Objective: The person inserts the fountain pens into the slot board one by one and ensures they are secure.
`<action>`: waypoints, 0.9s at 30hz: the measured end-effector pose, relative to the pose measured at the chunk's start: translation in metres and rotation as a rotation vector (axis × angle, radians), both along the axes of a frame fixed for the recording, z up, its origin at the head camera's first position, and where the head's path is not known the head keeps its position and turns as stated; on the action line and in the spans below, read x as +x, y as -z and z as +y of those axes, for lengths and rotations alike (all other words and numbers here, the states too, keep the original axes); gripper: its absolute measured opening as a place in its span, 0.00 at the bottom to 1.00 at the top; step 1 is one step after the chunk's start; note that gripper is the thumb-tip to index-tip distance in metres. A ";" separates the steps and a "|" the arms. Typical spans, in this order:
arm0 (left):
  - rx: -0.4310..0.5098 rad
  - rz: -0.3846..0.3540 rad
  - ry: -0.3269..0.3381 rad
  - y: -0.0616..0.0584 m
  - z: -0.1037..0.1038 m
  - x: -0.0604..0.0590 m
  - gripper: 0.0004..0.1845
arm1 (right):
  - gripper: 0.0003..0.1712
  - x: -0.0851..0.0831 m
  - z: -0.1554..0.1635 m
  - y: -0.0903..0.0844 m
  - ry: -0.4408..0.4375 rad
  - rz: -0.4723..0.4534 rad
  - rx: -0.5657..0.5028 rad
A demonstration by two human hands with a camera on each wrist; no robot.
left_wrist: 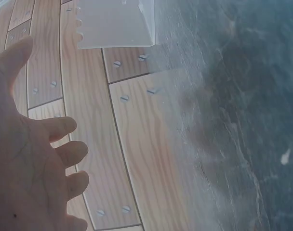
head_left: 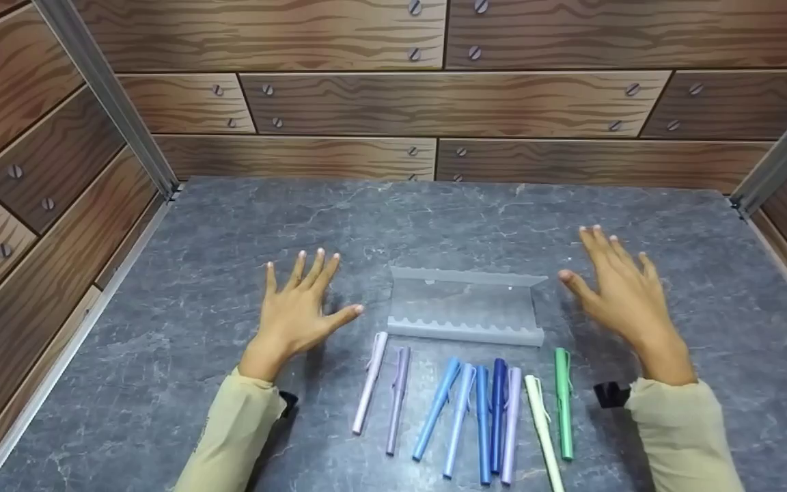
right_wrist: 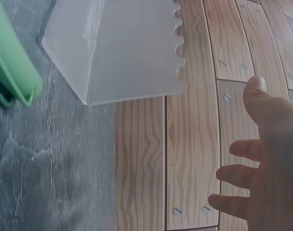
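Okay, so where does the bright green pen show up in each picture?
Head: the bright green pen lies low, right of centre.
Left wrist: not in it.
Right wrist: upper left, cut off by the picture's edge.
Landmark in all three: the notched plastic holder.

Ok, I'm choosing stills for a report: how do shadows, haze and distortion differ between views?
Head: clearest, with a soft shadow beside the left sleeve; left wrist: hazy, the left hand dim; right wrist: washed out, bright at the upper right corner, planks bowed, green pen soft-edged.
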State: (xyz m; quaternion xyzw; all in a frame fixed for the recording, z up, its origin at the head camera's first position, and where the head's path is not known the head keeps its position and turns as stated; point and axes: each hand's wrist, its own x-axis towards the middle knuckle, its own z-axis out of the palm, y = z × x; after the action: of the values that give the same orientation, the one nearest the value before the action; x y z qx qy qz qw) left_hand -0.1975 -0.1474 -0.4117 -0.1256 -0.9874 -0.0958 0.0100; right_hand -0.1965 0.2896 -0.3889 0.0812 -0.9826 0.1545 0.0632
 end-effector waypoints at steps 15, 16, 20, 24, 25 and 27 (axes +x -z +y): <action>0.133 0.016 0.095 0.005 -0.003 0.012 0.47 | 0.37 -0.002 -0.009 0.015 -0.104 0.150 -0.010; 0.145 0.018 0.101 0.005 -0.003 0.012 0.47 | 0.36 -0.003 -0.010 0.016 -0.107 0.159 -0.010; 0.188 0.032 0.126 0.008 -0.003 0.013 0.47 | 0.35 -0.005 -0.011 0.019 -0.121 0.177 -0.010; 0.214 0.053 0.146 0.010 -0.004 0.013 0.48 | 0.33 -0.008 -0.011 0.020 -0.126 0.178 -0.014; 0.217 0.061 0.151 0.011 -0.004 0.013 0.48 | 0.32 -0.009 -0.011 0.021 -0.127 0.179 -0.015; 0.223 0.081 0.163 0.012 -0.004 0.014 0.49 | 0.32 -0.011 -0.011 0.022 -0.130 0.178 -0.017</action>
State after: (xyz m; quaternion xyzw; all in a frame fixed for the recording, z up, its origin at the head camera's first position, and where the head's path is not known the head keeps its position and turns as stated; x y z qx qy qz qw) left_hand -0.1839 -0.1519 -0.4241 -0.2071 -0.9559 -0.2004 0.0560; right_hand -0.2071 0.2786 -0.4111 0.1576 -0.9644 0.1588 0.1408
